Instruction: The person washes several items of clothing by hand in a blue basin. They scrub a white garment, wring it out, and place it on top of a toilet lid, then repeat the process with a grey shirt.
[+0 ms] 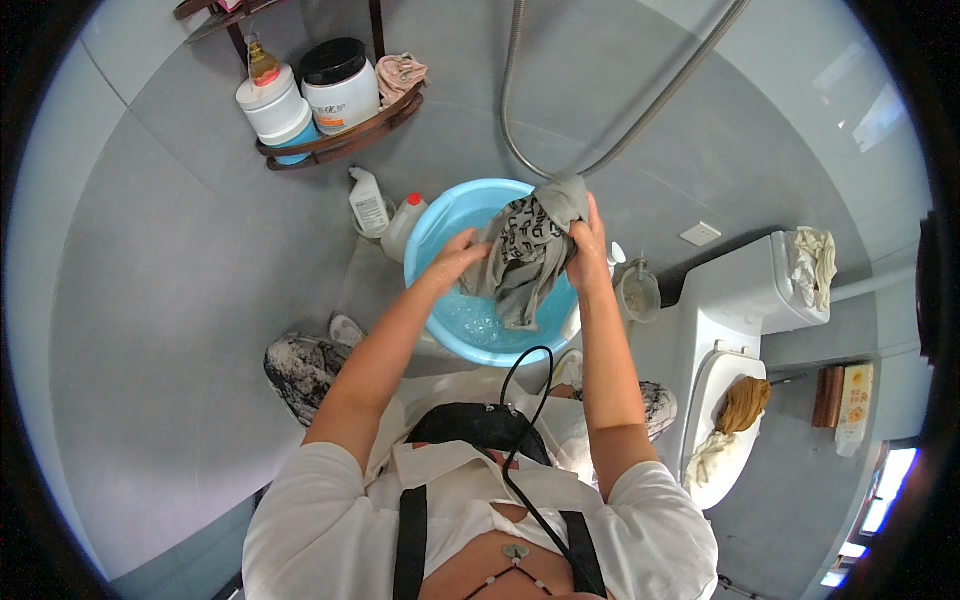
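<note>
A wet grey-green garment with dark printing (528,250) is bunched up between my hands over a light blue basin (424,222). My left hand (458,258) grips its left edge near the basin's left side. On the other side, my right hand (588,245) is closed round the gathered upper right part, which rises above the basin's far rim. The garment's lower end hangs down toward the water (470,318), which has some bubbles on it. Folds of cloth hide some of my fingertips.
Left of the basin stand a white bottle (368,203) and a red-capped jug (403,228). A wooden shelf (345,140) with tubs is beyond them. A metal hose (508,100) hangs behind. At right is a toilet (710,290) with cloths (745,403) on its lid.
</note>
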Demonstrator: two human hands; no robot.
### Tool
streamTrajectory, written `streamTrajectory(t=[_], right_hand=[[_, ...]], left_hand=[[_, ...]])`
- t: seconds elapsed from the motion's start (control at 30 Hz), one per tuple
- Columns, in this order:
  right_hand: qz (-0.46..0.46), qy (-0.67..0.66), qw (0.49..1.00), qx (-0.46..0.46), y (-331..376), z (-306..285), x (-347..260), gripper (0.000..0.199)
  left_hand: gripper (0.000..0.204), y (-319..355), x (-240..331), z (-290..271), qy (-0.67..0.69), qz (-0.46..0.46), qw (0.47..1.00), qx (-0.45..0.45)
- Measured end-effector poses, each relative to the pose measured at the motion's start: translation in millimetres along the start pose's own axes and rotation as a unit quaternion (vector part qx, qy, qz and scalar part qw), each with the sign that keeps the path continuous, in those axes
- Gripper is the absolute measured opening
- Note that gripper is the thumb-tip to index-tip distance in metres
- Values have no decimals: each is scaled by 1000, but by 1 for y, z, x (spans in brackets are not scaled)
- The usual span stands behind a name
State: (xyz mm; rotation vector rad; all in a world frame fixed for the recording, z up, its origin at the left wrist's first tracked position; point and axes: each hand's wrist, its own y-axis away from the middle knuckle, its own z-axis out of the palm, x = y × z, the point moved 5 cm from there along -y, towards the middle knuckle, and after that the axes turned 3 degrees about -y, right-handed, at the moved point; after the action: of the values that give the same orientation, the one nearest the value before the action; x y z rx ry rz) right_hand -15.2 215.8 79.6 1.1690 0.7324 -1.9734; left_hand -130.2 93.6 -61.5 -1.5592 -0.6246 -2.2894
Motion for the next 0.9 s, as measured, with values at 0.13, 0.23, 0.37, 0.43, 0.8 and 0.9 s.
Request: streamTrajectory(t=[0.13, 0.23, 0.37, 0.43, 0.8, 0.9], right_hand=[[82, 191, 978, 27, 0, -52, 39, 57], [87, 361, 928, 32, 3, -96, 73, 71], [62, 563, 821, -74, 12, -102, 112, 79], [117, 643, 754, -67, 22, -87, 112, 80], [194, 800, 556, -113, 8, -82, 165, 65], [137, 808, 556, -140, 3, -116, 205, 56]], left_hand=[[42, 0, -12, -19, 88, 37, 975, 203], [53, 1, -21, -35, 32, 3, 971, 235], [63, -4, -35, -36, -291, 64, 938, 176], [69, -2, -41, -21, -418, 32, 899, 129], [66, -23, -69, 10, -642, -13, 764, 60], [51, -39, -86, -9, -550, -33, 824, 130]])
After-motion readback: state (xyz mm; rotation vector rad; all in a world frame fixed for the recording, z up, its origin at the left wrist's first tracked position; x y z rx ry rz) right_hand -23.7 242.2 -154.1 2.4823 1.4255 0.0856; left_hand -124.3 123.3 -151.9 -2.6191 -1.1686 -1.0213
